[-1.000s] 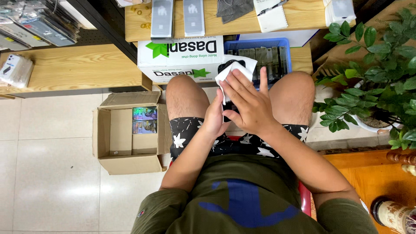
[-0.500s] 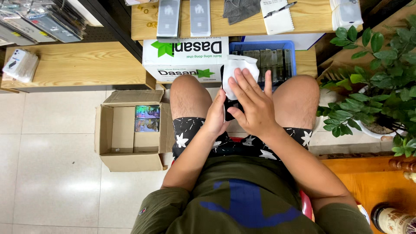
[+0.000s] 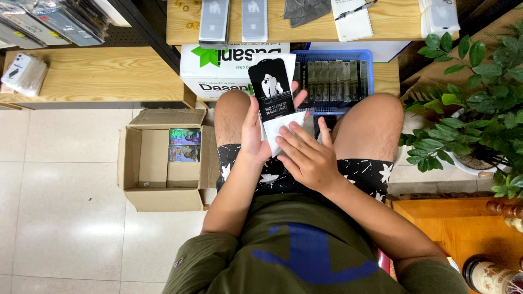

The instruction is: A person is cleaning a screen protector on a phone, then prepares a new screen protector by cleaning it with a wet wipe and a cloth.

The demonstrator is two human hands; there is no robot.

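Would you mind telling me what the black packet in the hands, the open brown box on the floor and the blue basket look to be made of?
The flat black packet looks like printed card or plastic film with a slight sheen; which is unclear. The open brown box looks like matte corrugated cardboard, with raw folded flaps. The blue basket looks like moulded plastic with a perforated wall.
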